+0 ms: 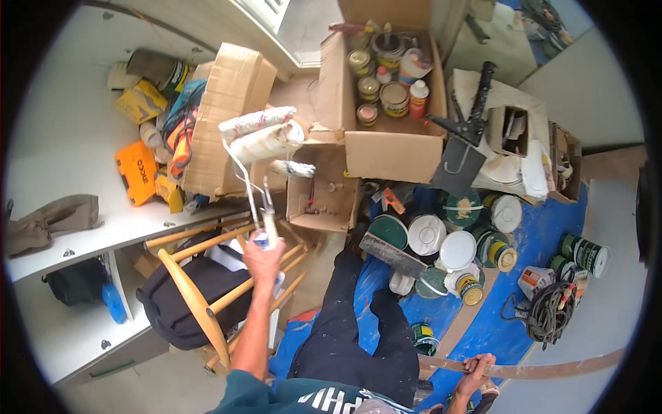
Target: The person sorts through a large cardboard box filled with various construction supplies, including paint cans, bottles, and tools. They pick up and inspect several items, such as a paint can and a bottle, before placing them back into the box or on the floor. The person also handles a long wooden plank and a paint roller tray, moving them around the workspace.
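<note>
My left hand [264, 257] is closed round the handles of several paint rollers, raised over the wooden stool. Two large white roller sleeves [267, 143] point up and to the right, streaked with paint. A smaller roller [293, 168] sits just below them, over a small open cardboard box [323, 207]. At the lower right, my right hand [476, 369] has its fingers curled over the edge of a long brown board [538, 369]. That board looks curved in this view.
A large carton [393, 153] of cans and bottles stands ahead. Paint tubs [458, 250] crowd the blue sheet [372, 290] right of my legs, near a coiled cable [549, 314]. The wooden stool [189, 297] lies over a black bag at left, beside white shelving [138, 228].
</note>
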Demonstrator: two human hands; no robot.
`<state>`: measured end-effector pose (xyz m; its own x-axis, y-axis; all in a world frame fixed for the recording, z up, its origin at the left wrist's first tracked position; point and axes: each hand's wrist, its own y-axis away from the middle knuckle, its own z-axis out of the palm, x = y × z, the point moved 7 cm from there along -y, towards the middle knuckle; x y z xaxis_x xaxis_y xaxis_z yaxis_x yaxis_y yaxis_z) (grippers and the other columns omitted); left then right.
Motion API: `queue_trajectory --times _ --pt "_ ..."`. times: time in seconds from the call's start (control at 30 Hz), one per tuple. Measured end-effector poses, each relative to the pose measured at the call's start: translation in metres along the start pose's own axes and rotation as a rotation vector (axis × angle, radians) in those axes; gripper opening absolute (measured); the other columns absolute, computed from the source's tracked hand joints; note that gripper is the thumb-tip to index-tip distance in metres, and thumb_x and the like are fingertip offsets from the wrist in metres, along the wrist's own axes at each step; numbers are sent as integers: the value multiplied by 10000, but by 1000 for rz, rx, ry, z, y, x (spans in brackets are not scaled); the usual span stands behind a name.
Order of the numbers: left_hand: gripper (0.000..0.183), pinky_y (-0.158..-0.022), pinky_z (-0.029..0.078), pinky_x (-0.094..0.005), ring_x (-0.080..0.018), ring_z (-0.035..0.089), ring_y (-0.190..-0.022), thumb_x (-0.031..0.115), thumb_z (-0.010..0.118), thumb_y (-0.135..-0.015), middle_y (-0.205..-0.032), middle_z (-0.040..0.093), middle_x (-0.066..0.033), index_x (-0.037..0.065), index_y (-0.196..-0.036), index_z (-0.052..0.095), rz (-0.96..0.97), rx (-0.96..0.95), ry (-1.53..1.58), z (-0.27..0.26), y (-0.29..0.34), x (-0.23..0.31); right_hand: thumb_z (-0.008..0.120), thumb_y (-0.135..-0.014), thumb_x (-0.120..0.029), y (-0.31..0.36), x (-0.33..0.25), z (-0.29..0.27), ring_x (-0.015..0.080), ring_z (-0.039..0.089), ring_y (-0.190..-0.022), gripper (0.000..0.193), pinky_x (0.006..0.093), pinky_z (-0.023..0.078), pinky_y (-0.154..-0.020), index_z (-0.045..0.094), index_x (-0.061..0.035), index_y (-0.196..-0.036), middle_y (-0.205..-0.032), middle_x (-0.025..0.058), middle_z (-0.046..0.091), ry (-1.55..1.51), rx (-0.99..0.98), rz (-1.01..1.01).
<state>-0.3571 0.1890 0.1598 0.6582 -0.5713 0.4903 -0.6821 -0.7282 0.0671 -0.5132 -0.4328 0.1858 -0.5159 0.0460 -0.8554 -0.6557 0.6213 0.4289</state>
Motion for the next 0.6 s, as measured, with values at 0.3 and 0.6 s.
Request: queue_trajectory --times 0.3,0.6 --pt "411 -748 542 -427 -343 680 -766 320 795 -668 -816 702 -152 68 -981 706 468 -341 -219 52 -140 203 471 -1063 -287 28 1 0 70 351 -517 319 263 418 -553 446 -80 -821 -619 -22 360 8 24 -47" --pt "427 -748 563 -440 -342 704 -801 296 819 -609 -837 715 -181 51 -946 727 792 -738 -738 176 -169 260 487 -1056 -298 67 0 24 74 348 -512 340 262 412 -550 448 -71 -805 -607 -21 360 -2 113 65"
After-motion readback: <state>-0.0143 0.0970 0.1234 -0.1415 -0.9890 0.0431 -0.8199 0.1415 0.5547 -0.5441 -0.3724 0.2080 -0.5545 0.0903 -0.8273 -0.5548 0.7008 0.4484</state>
